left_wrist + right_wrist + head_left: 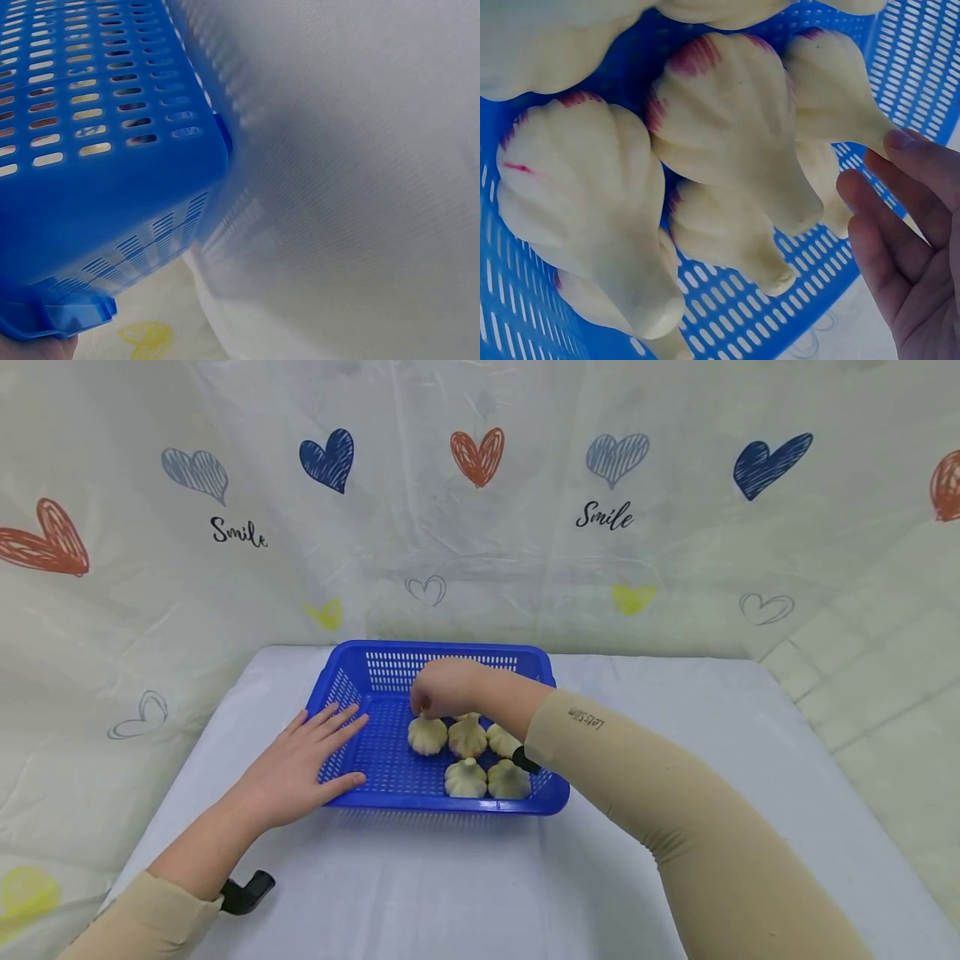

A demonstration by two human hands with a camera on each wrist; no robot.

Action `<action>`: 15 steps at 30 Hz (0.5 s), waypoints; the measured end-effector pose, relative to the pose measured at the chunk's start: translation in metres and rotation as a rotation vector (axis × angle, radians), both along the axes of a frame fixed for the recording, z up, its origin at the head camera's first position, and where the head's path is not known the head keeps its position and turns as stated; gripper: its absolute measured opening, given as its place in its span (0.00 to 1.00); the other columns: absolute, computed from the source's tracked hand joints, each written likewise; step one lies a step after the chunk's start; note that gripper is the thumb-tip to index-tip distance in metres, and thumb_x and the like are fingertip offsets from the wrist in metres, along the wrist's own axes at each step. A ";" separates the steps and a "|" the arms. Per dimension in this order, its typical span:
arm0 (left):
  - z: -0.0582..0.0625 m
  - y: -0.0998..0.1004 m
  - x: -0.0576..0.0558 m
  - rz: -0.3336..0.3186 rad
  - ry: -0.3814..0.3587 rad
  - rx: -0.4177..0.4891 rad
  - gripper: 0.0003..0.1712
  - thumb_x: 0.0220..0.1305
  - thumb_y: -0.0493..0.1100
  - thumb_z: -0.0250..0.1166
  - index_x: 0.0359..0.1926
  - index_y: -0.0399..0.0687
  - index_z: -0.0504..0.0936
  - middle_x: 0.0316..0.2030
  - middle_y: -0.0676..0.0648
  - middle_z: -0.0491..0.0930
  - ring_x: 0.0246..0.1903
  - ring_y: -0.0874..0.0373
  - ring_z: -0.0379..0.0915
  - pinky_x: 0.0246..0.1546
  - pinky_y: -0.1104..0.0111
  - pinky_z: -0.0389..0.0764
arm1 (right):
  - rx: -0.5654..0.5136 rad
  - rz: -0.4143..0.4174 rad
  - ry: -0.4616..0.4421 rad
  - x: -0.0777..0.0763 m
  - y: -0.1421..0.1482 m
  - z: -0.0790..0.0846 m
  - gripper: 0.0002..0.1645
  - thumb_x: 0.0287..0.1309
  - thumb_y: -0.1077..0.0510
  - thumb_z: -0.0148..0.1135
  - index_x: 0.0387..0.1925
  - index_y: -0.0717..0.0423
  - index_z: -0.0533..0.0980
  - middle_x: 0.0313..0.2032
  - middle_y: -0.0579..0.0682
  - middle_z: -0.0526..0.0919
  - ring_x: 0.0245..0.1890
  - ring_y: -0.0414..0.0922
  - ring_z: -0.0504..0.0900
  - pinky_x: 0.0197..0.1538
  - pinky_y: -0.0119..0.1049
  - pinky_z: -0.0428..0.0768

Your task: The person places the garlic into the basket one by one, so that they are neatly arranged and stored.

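Observation:
A blue plastic basket holds several pale garlic bulbs, some with purple streaks at the base. My right hand reaches into it and pinches the stem of the leftmost garlic bulb. In the right wrist view, thumb and fingers meet at that bulb's stem, while other garlic bulbs lie close beside it. My left hand lies with fingers spread over the basket's left rim. Only a bit of that hand shows in the left wrist view, under the basket corner.
The basket stands on a table with a white cloth. Behind hangs a pale curtain printed with hearts and the word Smile. A black wrist strap end sticks out near the left forearm.

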State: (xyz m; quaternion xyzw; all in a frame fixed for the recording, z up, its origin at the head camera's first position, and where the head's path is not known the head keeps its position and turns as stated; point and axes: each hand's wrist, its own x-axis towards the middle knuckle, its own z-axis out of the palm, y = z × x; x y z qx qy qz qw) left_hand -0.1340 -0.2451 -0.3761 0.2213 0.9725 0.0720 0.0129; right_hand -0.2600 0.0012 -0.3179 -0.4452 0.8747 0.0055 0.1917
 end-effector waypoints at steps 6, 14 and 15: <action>0.000 0.000 0.001 -0.007 0.011 0.006 0.47 0.66 0.70 0.56 0.78 0.58 0.54 0.77 0.48 0.51 0.76 0.42 0.42 0.73 0.43 0.43 | 0.024 0.028 0.008 0.001 0.003 -0.003 0.14 0.68 0.56 0.62 0.52 0.47 0.84 0.48 0.42 0.85 0.47 0.39 0.80 0.52 0.33 0.79; 0.001 0.002 0.001 -0.007 0.013 0.003 0.47 0.66 0.69 0.57 0.78 0.57 0.54 0.77 0.47 0.52 0.75 0.41 0.43 0.73 0.42 0.43 | 0.022 0.047 0.012 0.000 0.004 -0.003 0.15 0.68 0.55 0.61 0.54 0.48 0.83 0.48 0.43 0.85 0.47 0.39 0.80 0.52 0.34 0.79; 0.001 0.002 0.001 -0.007 0.015 0.002 0.47 0.66 0.69 0.57 0.78 0.57 0.54 0.77 0.47 0.52 0.75 0.41 0.43 0.73 0.42 0.44 | 0.021 0.042 0.009 0.000 0.005 -0.002 0.16 0.68 0.54 0.61 0.55 0.47 0.83 0.48 0.43 0.85 0.48 0.39 0.80 0.52 0.34 0.79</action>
